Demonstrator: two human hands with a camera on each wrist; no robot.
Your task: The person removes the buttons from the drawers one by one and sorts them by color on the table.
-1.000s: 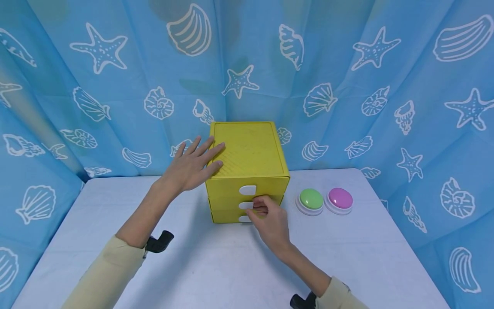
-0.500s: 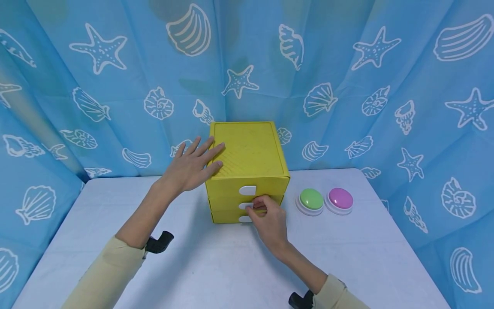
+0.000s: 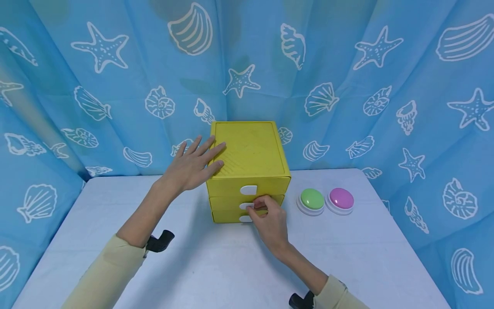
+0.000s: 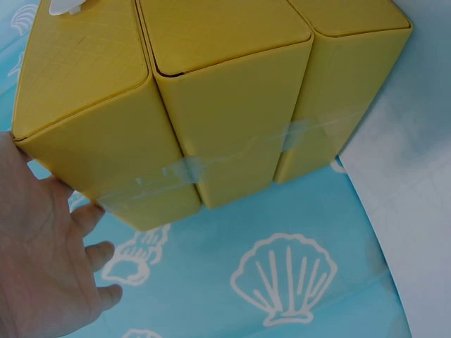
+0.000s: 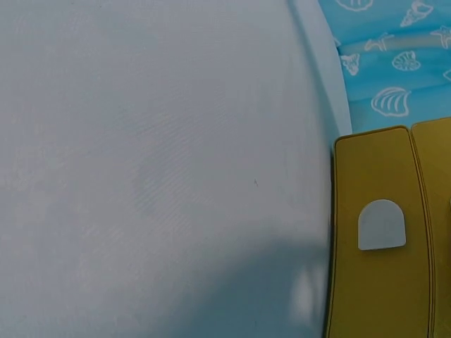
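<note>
A yellow three-drawer box (image 3: 251, 148) stands on the table in the head view. Each drawer front carries a white tab handle, and the fronts look flush. Spread across the top's left edge, my left hand (image 3: 188, 169) rests with straight fingers; the left wrist view shows this hand (image 4: 46, 246) beside the box's side wall (image 4: 239, 120). With thumb and fingers my right hand (image 3: 272, 223) pinches the middle drawer's handle (image 3: 245, 206), partly covering it. The bottom drawer's handle (image 5: 382, 225) shows in the right wrist view, where the hand itself is out of sight.
Right of the box are a green push button (image 3: 312, 199) and a magenta push button (image 3: 341, 198), both on white bases. A white cloth covers the table (image 3: 216, 266). Behind hangs a blue curtain (image 3: 254, 47) printed with shells and starfish. Clear tape (image 4: 190, 169) runs along the box's side.
My right hand and wrist have shifted very slightly to the left, still at the middle handle. The left hand and the box look the same.
</note>
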